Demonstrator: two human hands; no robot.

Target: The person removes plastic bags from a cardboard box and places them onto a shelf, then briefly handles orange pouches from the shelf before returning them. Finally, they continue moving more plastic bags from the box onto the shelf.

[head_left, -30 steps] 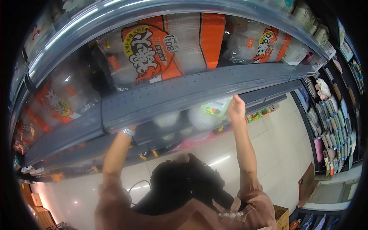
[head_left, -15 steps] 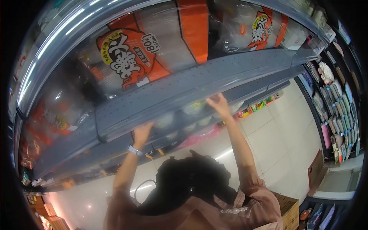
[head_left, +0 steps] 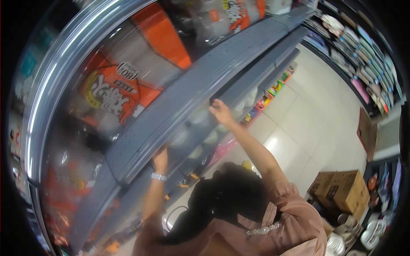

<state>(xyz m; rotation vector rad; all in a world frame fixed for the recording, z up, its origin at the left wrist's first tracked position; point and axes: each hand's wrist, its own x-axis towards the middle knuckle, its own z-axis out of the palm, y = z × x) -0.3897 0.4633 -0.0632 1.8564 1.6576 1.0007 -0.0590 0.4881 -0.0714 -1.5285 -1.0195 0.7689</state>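
Note:
My left hand (head_left: 160,161), with a pale watch (head_left: 158,176) on its wrist, reaches under the front edge of a grey metal shelf (head_left: 179,91). Its fingers are hidden behind that edge. Farther right, my right hand (head_left: 221,112) is at the gap below the same shelf, its fingers curled inward and closed; whatever is in them is hidden. Between my hands lie blurred pale round things (head_left: 179,137), seemingly in clear wrap. Above, large clear plastic packs with orange labels (head_left: 113,96) stand on the shelf.
Lower shelves hold small colourful packets (head_left: 265,101) and a pink plastic item (head_left: 223,148). Tiled floor (head_left: 294,123) runs to the right. Cardboard boxes (head_left: 348,192) and shoes (head_left: 373,234) stand at lower right; a rack of folded goods (head_left: 363,55) is beyond.
The view has turned, so the shelf slopes more steeply and the boxes and shoes show at right. Both hands stay by the gap under the shelf; the right hand's fingers look more curled.

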